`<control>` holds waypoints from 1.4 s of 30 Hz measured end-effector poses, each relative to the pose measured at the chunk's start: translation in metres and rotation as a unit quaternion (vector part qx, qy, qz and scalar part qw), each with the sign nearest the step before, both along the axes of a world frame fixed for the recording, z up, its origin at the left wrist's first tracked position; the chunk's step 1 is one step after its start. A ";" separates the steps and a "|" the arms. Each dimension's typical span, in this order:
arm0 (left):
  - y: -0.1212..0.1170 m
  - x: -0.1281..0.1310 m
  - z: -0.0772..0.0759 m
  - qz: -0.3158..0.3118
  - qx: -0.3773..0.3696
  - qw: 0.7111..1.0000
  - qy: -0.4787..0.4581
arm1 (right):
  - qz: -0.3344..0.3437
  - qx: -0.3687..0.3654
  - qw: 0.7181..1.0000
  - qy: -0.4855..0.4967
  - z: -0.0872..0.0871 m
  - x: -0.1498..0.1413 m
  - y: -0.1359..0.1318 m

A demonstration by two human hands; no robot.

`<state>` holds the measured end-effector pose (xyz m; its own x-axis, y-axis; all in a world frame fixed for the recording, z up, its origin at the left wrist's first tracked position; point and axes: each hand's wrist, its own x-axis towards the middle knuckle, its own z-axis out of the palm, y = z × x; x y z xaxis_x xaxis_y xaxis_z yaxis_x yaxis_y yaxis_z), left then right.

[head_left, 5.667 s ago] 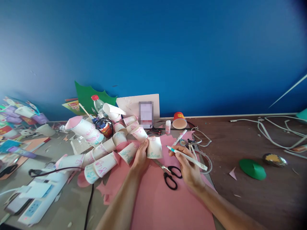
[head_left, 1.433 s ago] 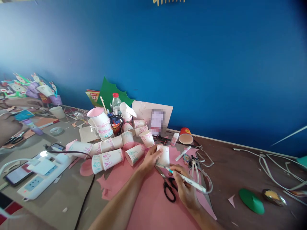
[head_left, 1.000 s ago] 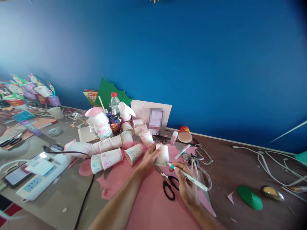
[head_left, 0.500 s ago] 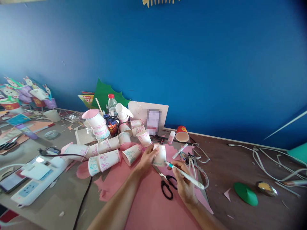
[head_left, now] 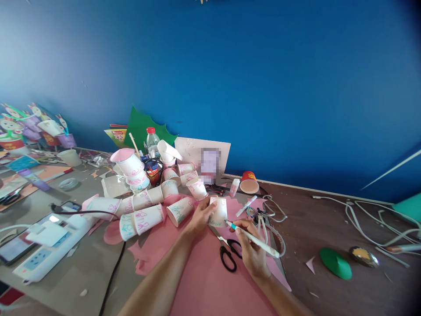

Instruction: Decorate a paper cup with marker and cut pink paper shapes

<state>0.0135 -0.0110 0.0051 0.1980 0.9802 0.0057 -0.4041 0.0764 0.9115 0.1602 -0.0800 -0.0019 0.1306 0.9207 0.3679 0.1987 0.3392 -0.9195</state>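
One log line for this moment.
left hand: holds white cup | right hand: holds marker, tip at cup's lower edge | scissors: on pink paper

Teal-scribbled white cup (head_left: pixel 219 212) beside slanted white marker (head_left: pixel 260 243)

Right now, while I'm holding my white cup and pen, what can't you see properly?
All in the head view:
White cup: its far side is turned away from the camera, and the green writing is too small to read.
Scissors: the blade tips seem covered by the cup or your left hand.
Purplish rectangle near the wall: blurred into squares.
Teal thing: cut off by the right edge.
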 end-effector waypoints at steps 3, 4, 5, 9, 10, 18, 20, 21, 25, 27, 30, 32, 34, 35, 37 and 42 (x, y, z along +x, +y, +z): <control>0.000 -0.001 0.002 0.003 0.001 1.000 0.015 | -0.002 -0.005 1.000 0.009 0.000 0.000 0.000; 0.000 -0.001 0.003 0.004 0.002 1.000 0.020 | -0.003 -0.008 1.000 0.011 -0.001 -0.001 0.000; 0.000 -0.001 0.003 0.006 0.002 1.000 0.024 | -0.004 -0.009 1.000 0.013 0.000 -0.001 0.000; 0.001 -0.002 0.003 0.011 -0.002 0.999 0.036 | -0.003 -0.008 1.000 0.014 0.000 0.000 -0.001; 0.002 -0.002 0.003 0.011 -0.004 0.999 0.037 | -0.002 -0.005 1.000 0.012 -0.001 0.000 -0.001; 0.002 -0.002 0.001 0.009 -0.011 0.999 0.034 | 0.010 -0.011 1.000 0.016 -0.007 0.002 0.000; 0.001 -0.001 0.002 0.007 -0.016 1.000 0.025 | 0.015 -0.013 1.000 0.017 -0.006 0.002 0.000; 0.001 -0.001 0.003 0.007 -0.019 1.000 0.022 | 0.016 -0.012 1.000 0.018 -0.005 0.002 0.000; 0.000 -0.002 0.007 0.011 -0.011 0.999 0.039 | 0.005 -0.001 1.000 0.021 0.000 0.000 -0.001; 0.000 -0.002 0.007 0.011 -0.004 0.999 0.049 | 0.003 0.004 1.000 0.017 0.001 0.000 -0.001; 0.001 -0.003 0.006 0.011 -0.002 0.999 0.050 | 0.006 0.008 1.000 0.012 0.001 0.001 0.000; 0.001 -0.003 0.006 0.011 -0.001 0.999 0.049 | 0.007 0.010 1.000 0.010 0.001 0.001 0.000; 0.001 -0.003 0.005 0.010 0.001 0.999 0.047 | 0.006 0.012 1.000 0.005 0.001 0.001 0.000; 0.001 -0.003 0.005 0.009 0.001 0.999 0.046 | 0.006 0.013 1.000 0.003 0.001 0.001 0.000; 0.001 -0.002 0.005 0.008 0.000 0.999 0.039 | 0.003 0.016 1.000 0.000 0.002 0.001 0.000; 0.003 -0.003 0.000 0.003 -0.003 1.000 0.031 | 0.004 0.022 1.000 -0.005 0.002 0.002 0.001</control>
